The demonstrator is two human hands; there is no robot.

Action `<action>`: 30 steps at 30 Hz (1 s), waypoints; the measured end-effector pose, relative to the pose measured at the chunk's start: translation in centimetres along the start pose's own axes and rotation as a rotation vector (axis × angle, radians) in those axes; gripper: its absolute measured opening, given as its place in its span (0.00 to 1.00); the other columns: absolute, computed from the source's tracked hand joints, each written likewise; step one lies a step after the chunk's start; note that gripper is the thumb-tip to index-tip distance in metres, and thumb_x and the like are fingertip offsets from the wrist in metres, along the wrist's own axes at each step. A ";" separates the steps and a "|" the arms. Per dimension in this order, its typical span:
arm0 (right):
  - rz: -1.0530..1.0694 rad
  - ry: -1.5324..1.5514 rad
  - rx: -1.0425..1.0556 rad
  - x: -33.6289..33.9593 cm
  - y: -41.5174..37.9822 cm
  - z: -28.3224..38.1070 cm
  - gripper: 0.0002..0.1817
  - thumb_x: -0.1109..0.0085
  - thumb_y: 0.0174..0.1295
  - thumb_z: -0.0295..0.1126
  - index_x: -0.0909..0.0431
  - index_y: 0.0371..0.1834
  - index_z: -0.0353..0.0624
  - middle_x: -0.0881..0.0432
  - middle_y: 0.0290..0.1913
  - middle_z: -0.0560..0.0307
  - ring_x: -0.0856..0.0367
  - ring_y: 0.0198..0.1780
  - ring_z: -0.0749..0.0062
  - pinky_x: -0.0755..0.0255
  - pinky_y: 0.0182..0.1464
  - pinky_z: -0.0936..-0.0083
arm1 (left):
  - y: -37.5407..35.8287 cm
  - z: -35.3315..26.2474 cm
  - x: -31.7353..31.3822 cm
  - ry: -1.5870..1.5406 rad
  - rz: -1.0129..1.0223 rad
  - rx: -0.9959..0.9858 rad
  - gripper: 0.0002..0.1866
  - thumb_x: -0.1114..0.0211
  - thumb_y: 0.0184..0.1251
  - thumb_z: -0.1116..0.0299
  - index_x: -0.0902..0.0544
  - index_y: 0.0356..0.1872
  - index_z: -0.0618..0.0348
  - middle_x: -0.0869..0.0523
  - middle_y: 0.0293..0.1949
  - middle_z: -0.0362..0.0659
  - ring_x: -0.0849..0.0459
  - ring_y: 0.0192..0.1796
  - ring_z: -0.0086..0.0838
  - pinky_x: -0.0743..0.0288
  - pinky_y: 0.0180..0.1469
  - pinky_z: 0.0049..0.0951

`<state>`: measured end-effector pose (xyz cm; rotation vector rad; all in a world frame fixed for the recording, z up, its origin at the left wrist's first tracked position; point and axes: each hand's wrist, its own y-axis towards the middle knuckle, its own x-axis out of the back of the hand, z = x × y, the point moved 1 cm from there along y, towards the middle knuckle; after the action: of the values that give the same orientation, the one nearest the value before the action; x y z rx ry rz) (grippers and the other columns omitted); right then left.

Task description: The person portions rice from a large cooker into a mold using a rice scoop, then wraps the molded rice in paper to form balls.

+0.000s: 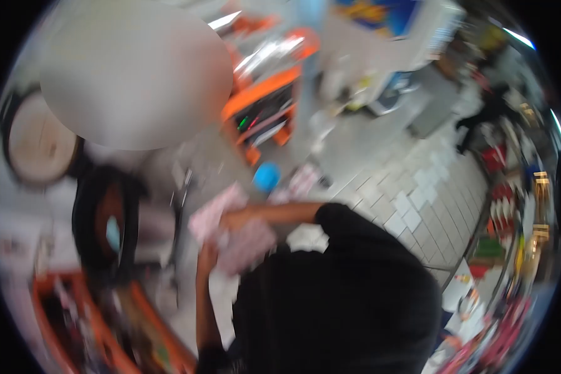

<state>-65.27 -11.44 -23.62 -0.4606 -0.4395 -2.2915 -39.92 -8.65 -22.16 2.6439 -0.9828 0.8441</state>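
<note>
A pink patterned item [246,246], perhaps folded cloth or a package, is blurred in front of my black-clothed body. My left hand [208,254] grips its lower left edge, with the forearm rising from below. Across its upper middle lies my right hand [234,218], reaching in from the right and closed on the pink material. Motion blur hides the separate fingers of both hands. Just beyond the right forearm are a round blue object [267,177] and another pink-and-white patterned piece [303,181].
Orange-framed shelving [262,93] stands ahead, and orange bins [62,280] are at lower left. Black round-rimmed objects [106,218] sit at left. A grey box [433,109] is on the tiled floor [411,193]; packed shelves [502,218] line the right.
</note>
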 end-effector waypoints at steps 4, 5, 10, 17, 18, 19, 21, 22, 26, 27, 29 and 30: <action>0.214 -0.350 -0.134 0.5 2.7 -5.5 0.15 0.31 0.50 0.39 0.14 0.38 0.42 0.14 0.35 0.44 0.16 0.39 0.49 0.23 0.44 0.57 | 0.9 5.0 -0.5 0.008 0.064 0.126 0.12 0.43 0.75 0.70 0.23 0.53 0.64 0.20 0.46 0.42 0.23 0.49 0.27 0.27 0.56 0.29; 0.167 -0.429 -0.131 -0.3 2.2 -9.5 0.18 0.29 0.52 0.44 0.14 0.38 0.42 0.14 0.36 0.44 0.16 0.40 0.50 0.23 0.46 0.58 | 1.1 4.5 -0.4 0.045 0.052 0.159 0.09 0.42 0.75 0.68 0.23 0.49 0.63 0.20 0.44 0.42 0.23 0.47 0.26 0.26 0.53 0.30; 0.250 -0.066 -0.432 2.9 1.2 -4.8 0.19 0.25 0.48 0.41 0.14 0.39 0.40 0.14 0.37 0.51 0.17 0.39 0.62 0.24 0.44 0.67 | 0.4 3.4 -0.7 -0.469 -0.022 0.320 0.08 0.33 0.67 0.73 0.24 0.42 0.61 0.19 0.35 0.38 0.21 0.38 0.22 0.25 0.42 0.25; 0.124 -0.218 -0.457 2.2 0.9 -2.7 0.14 0.26 0.45 0.31 0.14 0.38 0.45 0.14 0.38 0.55 0.17 0.42 0.64 0.24 0.44 0.68 | -1.1 3.1 -1.1 -0.286 -0.234 0.294 0.05 0.29 0.60 0.75 0.16 0.36 0.61 0.12 0.31 0.44 0.15 0.35 0.23 0.23 0.38 0.24; 0.088 -0.357 -0.480 1.8 1.0 -2.4 0.14 0.26 0.43 0.32 0.14 0.36 0.46 0.14 0.39 0.54 0.16 0.44 0.60 0.24 0.46 0.66 | -1.0 2.1 -1.1 -0.127 -0.230 0.364 0.07 0.28 0.57 0.72 0.15 0.36 0.60 0.12 0.32 0.47 0.14 0.34 0.28 0.22 0.39 0.27; 0.035 -0.432 -0.469 1.2 1.0 -2.2 0.14 0.26 0.40 0.34 0.14 0.34 0.50 0.14 0.41 0.54 0.18 0.50 0.56 0.24 0.50 0.62 | -0.7 1.6 -1.1 0.036 -0.229 0.429 0.09 0.27 0.55 0.69 0.13 0.36 0.60 0.11 0.32 0.50 0.12 0.33 0.33 0.21 0.39 0.30; 0.020 -0.526 -0.493 0.6 1.2 -0.9 0.13 0.27 0.42 0.33 0.13 0.34 0.50 0.14 0.43 0.54 0.18 0.51 0.56 0.23 0.51 0.62 | -0.3 1.0 -1.8 0.185 -0.253 0.439 0.09 0.27 0.53 0.65 0.13 0.32 0.59 0.12 0.32 0.50 0.13 0.34 0.38 0.21 0.40 0.34; 0.008 -0.611 -0.524 0.3 1.5 0.1 0.12 0.28 0.43 0.32 0.12 0.34 0.49 0.14 0.45 0.54 0.18 0.53 0.56 0.22 0.52 0.62 | 0.0 1.1 -2.3 0.331 -0.273 0.454 0.11 0.27 0.51 0.61 0.13 0.28 0.58 0.12 0.32 0.50 0.13 0.34 0.43 0.21 0.41 0.38; -0.362 -0.820 -0.274 -3.7 1.9 -3.4 0.20 0.45 0.59 0.29 0.19 0.55 0.42 0.21 0.58 0.40 0.24 0.64 0.50 0.28 0.63 0.56 | 0.5 3.5 -3.2 0.617 -0.400 0.377 0.12 0.29 0.42 0.62 0.16 0.29 0.53 0.16 0.33 0.47 0.17 0.40 0.46 0.23 0.43 0.46; -0.284 -0.827 -0.313 -3.4 2.5 -3.0 0.18 0.45 0.59 0.31 0.18 0.51 0.39 0.19 0.55 0.41 0.22 0.61 0.49 0.27 0.62 0.55 | 0.8 5.9 -3.3 0.852 -0.532 0.010 0.13 0.30 0.36 0.63 0.15 0.29 0.51 0.16 0.32 0.45 0.18 0.37 0.44 0.26 0.40 0.47; -0.252 -0.824 -0.357 -2.4 2.5 -2.8 0.13 0.43 0.55 0.32 0.15 0.39 0.37 0.15 0.44 0.42 0.16 0.49 0.49 0.23 0.52 0.55 | 1.2 4.8 -2.6 0.705 -0.438 -0.062 0.16 0.29 0.36 0.64 0.15 0.32 0.52 0.17 0.31 0.46 0.18 0.40 0.47 0.26 0.47 0.46; -0.286 -0.817 -0.336 -3.0 2.4 -2.6 0.10 0.42 0.52 0.31 0.13 0.30 0.37 0.13 0.35 0.42 0.13 0.40 0.49 0.19 0.44 0.55 | 1.0 4.4 -2.9 0.411 -0.394 0.189 0.14 0.27 0.37 0.63 0.16 0.29 0.55 0.17 0.29 0.48 0.18 0.35 0.47 0.26 0.43 0.45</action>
<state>-62.03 -12.41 -26.84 -1.6128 -0.5287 -2.3703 -40.41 -9.45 -27.40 2.5219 -0.2824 1.3494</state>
